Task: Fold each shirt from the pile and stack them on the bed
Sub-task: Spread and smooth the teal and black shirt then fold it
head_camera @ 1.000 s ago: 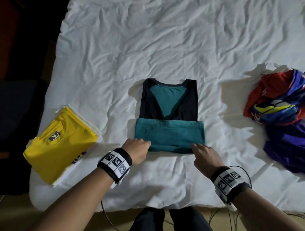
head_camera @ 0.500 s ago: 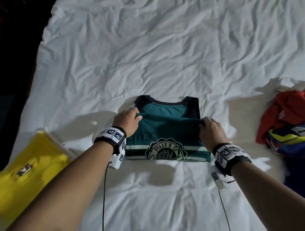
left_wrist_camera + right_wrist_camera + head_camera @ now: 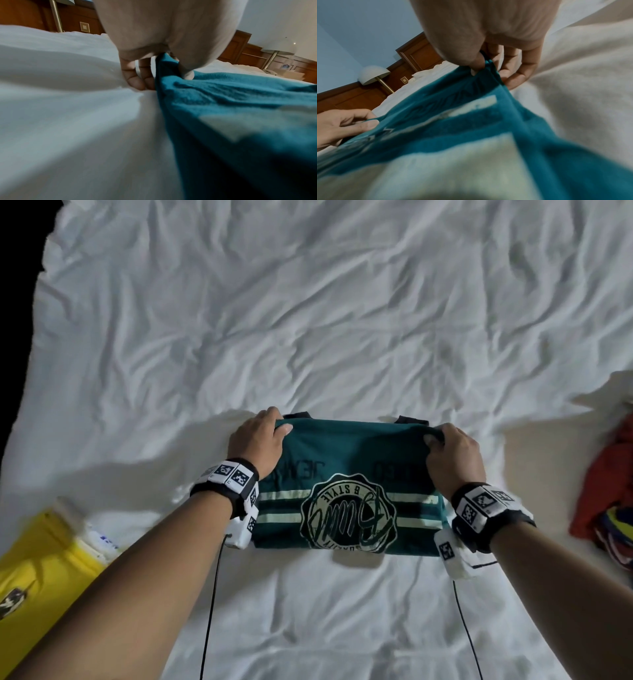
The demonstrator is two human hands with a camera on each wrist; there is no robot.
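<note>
A teal shirt (image 3: 346, 470) with cream stripes and a round crest lies folded on the white bed (image 3: 308, 320), crest side up. My left hand (image 3: 257, 440) pinches the folded edge at its far left corner, thumb on top (image 3: 186, 73). My right hand (image 3: 448, 453) pinches the far right corner of the same edge (image 3: 477, 67). The black collar and shoulders peek out just beyond the edge. A folded yellow shirt (image 3: 37, 583) tops a stack at the near left. The pile of unfolded shirts (image 3: 606, 498), red and blue, sits at the right edge.
The wrinkled white sheet stretches bare beyond the teal shirt. Dark floor borders the bed on the left (image 3: 17, 302). Black cables (image 3: 209, 611) hang from both wristbands across the near sheet. A wooden headboard (image 3: 72, 20) and lamps show in the wrist views.
Both hands carried the teal shirt's near folded edge away from me over the upper part, turning the crest side up and covering nearly all of the black collar area.
</note>
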